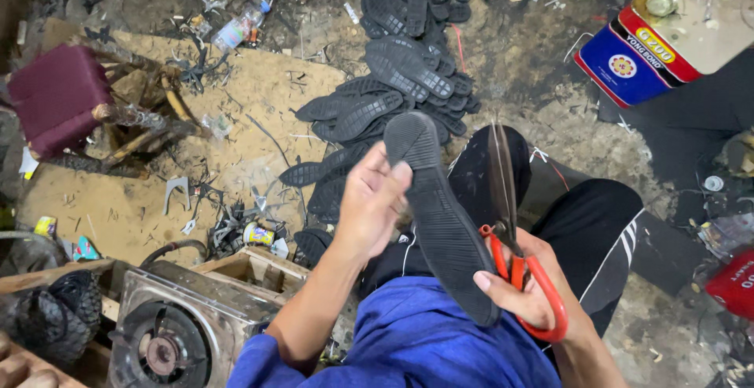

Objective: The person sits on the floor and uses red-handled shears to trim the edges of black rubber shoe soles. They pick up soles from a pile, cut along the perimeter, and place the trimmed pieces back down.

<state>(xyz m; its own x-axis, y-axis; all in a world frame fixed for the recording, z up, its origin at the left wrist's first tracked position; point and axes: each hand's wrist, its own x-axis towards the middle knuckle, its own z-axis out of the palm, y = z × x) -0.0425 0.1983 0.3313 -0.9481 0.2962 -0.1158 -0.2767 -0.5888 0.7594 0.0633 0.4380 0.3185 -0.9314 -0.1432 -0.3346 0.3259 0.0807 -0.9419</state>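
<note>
My left hand [369,203] grips a black rubber shoe sole [444,223] near its toe end, tread side facing me, held above my lap. My right hand [525,286] holds red-handled scissors [510,223] with the blades pointing up beside the sole's right edge; its fingertips also touch the sole's heel end. I sit in black trousers with white stripes [605,231] and a blue top [416,341].
A heap of black soles [400,74] lies on the dirt floor ahead. A maroon stool [55,97] stands at the left, a metal gas burner [169,333] at lower left, a red and blue tin can [652,42] at upper right. Scraps litter the ground.
</note>
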